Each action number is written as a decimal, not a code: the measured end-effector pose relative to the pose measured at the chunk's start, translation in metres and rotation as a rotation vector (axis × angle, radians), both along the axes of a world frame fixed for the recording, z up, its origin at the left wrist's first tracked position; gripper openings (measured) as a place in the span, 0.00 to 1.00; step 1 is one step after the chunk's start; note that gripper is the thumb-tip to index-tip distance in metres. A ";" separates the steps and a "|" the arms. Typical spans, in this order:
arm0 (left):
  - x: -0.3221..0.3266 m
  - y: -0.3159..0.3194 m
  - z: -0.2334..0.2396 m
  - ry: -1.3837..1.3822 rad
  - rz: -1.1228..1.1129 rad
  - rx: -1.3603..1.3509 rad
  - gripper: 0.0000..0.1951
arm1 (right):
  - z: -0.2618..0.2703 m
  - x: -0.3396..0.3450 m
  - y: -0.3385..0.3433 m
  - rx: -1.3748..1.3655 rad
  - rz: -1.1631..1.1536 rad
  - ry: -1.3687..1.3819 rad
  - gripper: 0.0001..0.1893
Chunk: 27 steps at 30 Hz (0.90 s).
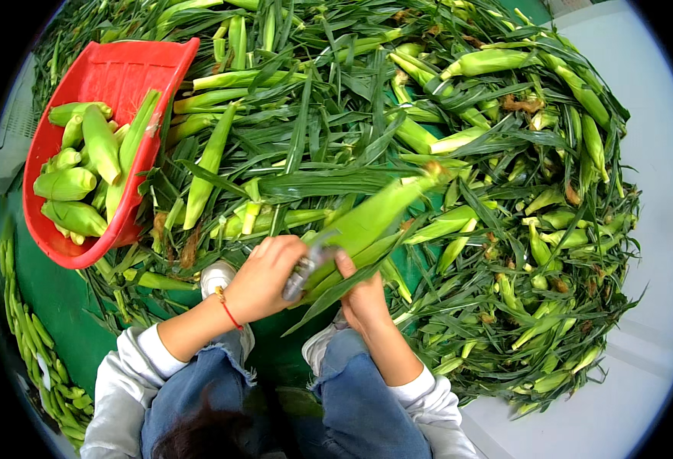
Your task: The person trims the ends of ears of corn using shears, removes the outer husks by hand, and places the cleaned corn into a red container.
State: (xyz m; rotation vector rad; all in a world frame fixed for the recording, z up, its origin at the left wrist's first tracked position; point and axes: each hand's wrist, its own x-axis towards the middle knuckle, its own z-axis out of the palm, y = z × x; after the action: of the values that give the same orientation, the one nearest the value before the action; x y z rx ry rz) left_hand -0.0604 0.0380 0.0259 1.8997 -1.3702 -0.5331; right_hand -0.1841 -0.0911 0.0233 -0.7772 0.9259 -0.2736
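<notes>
My right hand (365, 295) grips a large ear of corn (365, 224) in its green husk, near the lower end. The ear slants up to the right, and its silk tip points away from me. A long loose leaf hangs beside my right thumb. In my left hand (270, 278) is a grey metal cutting tool (308, 269), held against the near part of the ear. Motion blurs the tool, so its exact kind is unclear. A red string bracelet (230, 310) circles my left wrist.
A red plastic scoop (136, 63) at the left holds several trimmed ears of corn (100, 143). Piled leaves and untrimmed ears (543, 252) spread ahead and to the right over a green floor (55, 298). More ears (32, 350) lie at the far left. White shoes (219, 275) border the pile.
</notes>
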 end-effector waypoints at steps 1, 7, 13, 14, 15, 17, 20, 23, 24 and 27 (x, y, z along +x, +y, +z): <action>0.003 0.001 0.000 0.000 -0.003 -0.006 0.33 | 0.001 0.000 -0.002 -0.016 0.067 -0.047 0.23; 0.025 0.016 -0.010 1.380 0.346 -0.007 0.33 | -0.003 -0.022 -0.034 -0.009 0.353 -0.037 0.29; 0.033 0.010 0.021 0.835 0.306 -0.066 0.35 | 0.025 -0.051 -0.067 -0.895 0.802 0.644 0.28; 0.028 0.008 0.027 0.742 0.328 -0.065 0.35 | 0.027 -0.044 -0.058 -0.847 0.605 0.467 0.26; 0.022 0.008 0.028 0.507 0.306 -0.062 0.36 | 0.027 -0.033 -0.042 -0.585 0.417 0.218 0.31; 0.003 -0.003 0.033 0.329 0.189 -0.061 0.37 | 0.031 0.000 -0.019 -0.413 0.092 -0.132 0.30; -0.012 -0.006 0.043 0.319 -0.049 0.035 0.35 | 0.025 0.012 -0.028 0.062 -0.028 -0.126 0.21; -0.006 0.001 0.034 0.492 -0.066 0.170 0.37 | 0.017 0.000 -0.041 -0.163 0.098 -0.039 0.21; 0.000 0.003 0.028 0.465 -0.058 0.151 0.38 | 0.014 -0.006 -0.043 -0.361 0.139 0.039 0.22; 0.024 0.006 0.021 0.457 -0.065 0.188 0.41 | 0.016 -0.022 -0.051 -1.017 0.388 0.275 0.29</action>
State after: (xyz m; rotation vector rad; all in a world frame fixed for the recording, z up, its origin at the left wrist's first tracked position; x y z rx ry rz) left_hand -0.0363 0.0436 0.0474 1.7351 -1.1112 -1.0860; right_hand -0.2058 -0.1416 0.0388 -1.9455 0.8402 -0.2936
